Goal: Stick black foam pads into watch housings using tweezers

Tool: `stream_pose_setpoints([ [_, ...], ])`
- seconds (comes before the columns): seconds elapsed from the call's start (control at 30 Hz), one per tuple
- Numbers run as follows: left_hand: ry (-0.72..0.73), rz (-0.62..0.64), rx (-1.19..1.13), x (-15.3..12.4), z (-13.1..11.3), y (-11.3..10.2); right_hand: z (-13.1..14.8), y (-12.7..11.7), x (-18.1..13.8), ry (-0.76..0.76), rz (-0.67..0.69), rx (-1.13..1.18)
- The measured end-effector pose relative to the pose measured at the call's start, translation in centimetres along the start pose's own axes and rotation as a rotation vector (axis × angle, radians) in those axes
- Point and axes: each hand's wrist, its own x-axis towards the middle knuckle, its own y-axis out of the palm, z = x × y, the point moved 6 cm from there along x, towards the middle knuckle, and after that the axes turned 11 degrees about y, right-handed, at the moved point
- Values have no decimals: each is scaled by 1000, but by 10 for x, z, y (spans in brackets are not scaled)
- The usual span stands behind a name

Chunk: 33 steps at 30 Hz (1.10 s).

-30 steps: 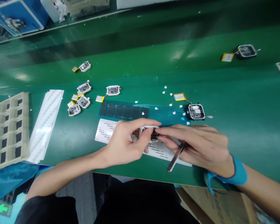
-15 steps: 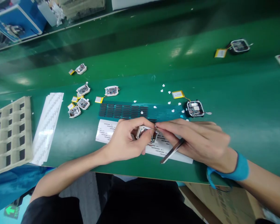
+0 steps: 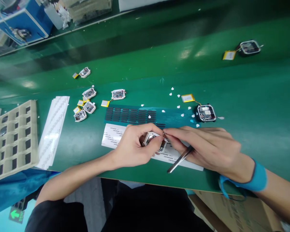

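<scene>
My left hand [image 3: 132, 146] is closed around a small white watch case [image 3: 152, 139] with a circuit board inside, held just above a white label sheet [image 3: 113, 135] near the table's front edge. My right hand [image 3: 207, 146] pinches at the case's right edge with thumb and forefinger. The same hand grips metal tweezers [image 3: 178, 160], whose free end points back toward me. A blue strap circles my right wrist. Behind my hands lies a teal strip [image 3: 135, 115] carrying rows of small black pads.
Several white cases with yellow batteries [image 3: 85, 104] lie at the left. A black case [image 3: 206, 112] with a yellow battery sits right of the strip, another black case [image 3: 248, 47] far right. A beige compartment tray [image 3: 13, 138] and white sheets [image 3: 53, 129] lie left. Small white dots litter the green table [image 3: 256, 106].
The case has tilted in my left hand and my right fingertips have closed in on its right edge. The camera view has shifted slightly.
</scene>
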Motion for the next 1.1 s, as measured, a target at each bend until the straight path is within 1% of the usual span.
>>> stream_pose_setpoints([
  [0.03, -9, 0, 9, 0, 2, 0, -1, 0, 1, 13, -2, -40],
  [0.1, -26, -8, 6, -1, 4, 0, -7, -4, 6, 96, -29, -143],
  [0.17, -40, -28, -17, -2, 5, 0, -13, -11, 12, 195, -93, -237],
  [0.2, -51, -36, -32, -2, 5, 0, -15, -13, 13, 215, -114, -257],
  [0.23, -66, -42, -53, -2, 6, 0, -16, -13, 14, 211, -113, -252],
  [0.27, -83, -45, -78, -2, 6, 0, -14, -12, 14, 176, -92, -224],
  [0.37, -122, -50, -138, -2, 9, 1, -9, -2, 8, 18, 55, -84],
  [0.4, -129, -50, -150, -2, 10, 1, -8, 1, 4, -16, 98, -50],
  [0.47, -126, -52, -162, -2, 11, 2, -9, 3, -3, -47, 132, -16],
  [0.57, -89, -80, -194, -2, 11, 1, -10, -3, -8, -41, 100, 1],
  [0.67, -72, -96, -216, -4, 11, 2, -6, -7, -7, -16, 99, 22],
  [0.73, -68, -80, -229, -6, 12, 5, -2, -6, -6, -14, 117, 36],
  [0.83, -28, -77, -241, -10, 12, 9, 2, -2, -6, -21, 109, 20],
  [0.9, 13, -102, -203, -12, 12, 11, 2, 1, -7, -29, 105, -17],
  [0.97, 71, -142, -113, -15, 11, 11, 3, 3, -8, -45, 99, -35],
  [1.07, 168, -197, 9, -18, 7, 7, 8, 1, -9, -66, 60, -16],
  [1.1, 193, -201, 25, -18, 6, 7, 9, 0, -8, -50, 57, 12],
])
